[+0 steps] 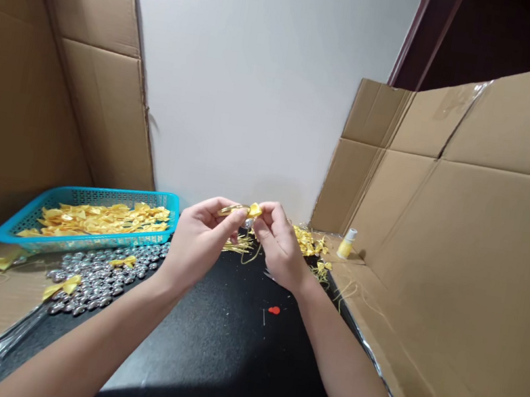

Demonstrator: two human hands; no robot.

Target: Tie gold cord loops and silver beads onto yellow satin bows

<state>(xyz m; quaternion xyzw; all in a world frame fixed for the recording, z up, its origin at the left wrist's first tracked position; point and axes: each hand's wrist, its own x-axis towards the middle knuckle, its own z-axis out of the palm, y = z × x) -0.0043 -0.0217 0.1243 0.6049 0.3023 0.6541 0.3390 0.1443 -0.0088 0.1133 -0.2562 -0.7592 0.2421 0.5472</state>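
Both hands are raised close together over the black mat. My left hand (202, 239) is closed on a gold ring-like piece (232, 209), pinched between thumb and fingers. Just to its right, a small yellow bow (254, 210) sits between the two hands. My right hand (280, 247) is closed, its thumb and fingers pinched at the bow's right side. Below the bow a small silver bead (248, 223) shows partly, and a thin cord (250, 259) hangs beside my right hand.
A blue basket (84, 241) of yellow bows stands left, with silver beads (104, 277) before it. Yellow bows (308, 241) and a small bottle (346, 244) lie right. A red object (274, 310) and needle (264, 318) rest on the black mat (203, 348). Cardboard walls (475, 256) flank both sides.
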